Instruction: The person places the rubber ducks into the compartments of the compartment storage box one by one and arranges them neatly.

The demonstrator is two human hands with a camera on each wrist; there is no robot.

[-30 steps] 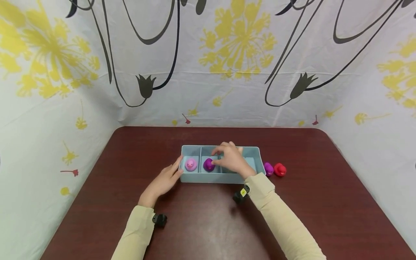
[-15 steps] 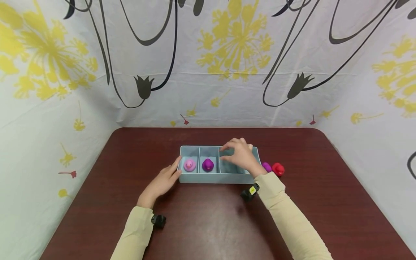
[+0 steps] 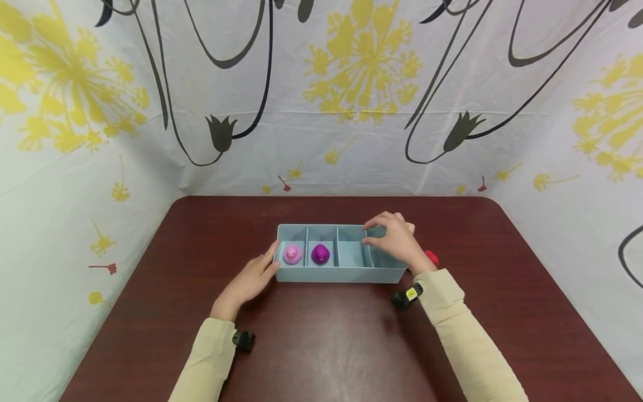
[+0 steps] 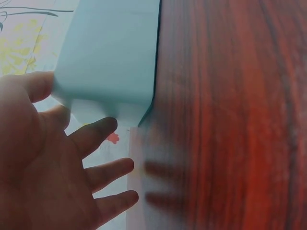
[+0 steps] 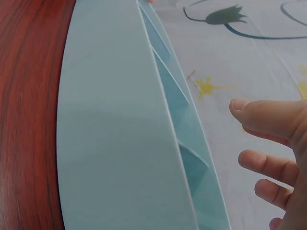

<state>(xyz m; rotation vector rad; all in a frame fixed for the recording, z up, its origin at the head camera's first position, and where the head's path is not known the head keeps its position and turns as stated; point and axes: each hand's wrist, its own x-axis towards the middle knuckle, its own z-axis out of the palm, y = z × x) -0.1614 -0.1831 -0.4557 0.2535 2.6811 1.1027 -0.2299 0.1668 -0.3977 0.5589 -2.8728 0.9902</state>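
Observation:
A pale blue divided box point(image 3: 341, 274) stands on the table. In its leftmost compartment sits a pink rubber duck point(image 3: 292, 254), and a purple rubber duck point(image 3: 320, 254) is in the compartment beside it. My left hand point(image 3: 251, 277) touches the box's left end with straight fingers; the left wrist view shows the fingers point(image 4: 108, 172) spread there. Above the right part of the box hovers my right hand point(image 3: 394, 237), thumb and fingers apart with nothing between them. A red rubber duck point(image 3: 431, 258) lies right of the box, partly hidden behind the right wrist.
The dark red-brown table point(image 3: 311, 346) extends around the box. A white patterned cloth point(image 3: 321, 145) hangs behind it and at both sides. In the right wrist view, thin dividers point(image 5: 194, 153) stand inside the box.
My right hand has moved right, away from the purple duck in the box, which stays put. The second purple duck outside the box is now hidden by the right arm. The left hand stays.

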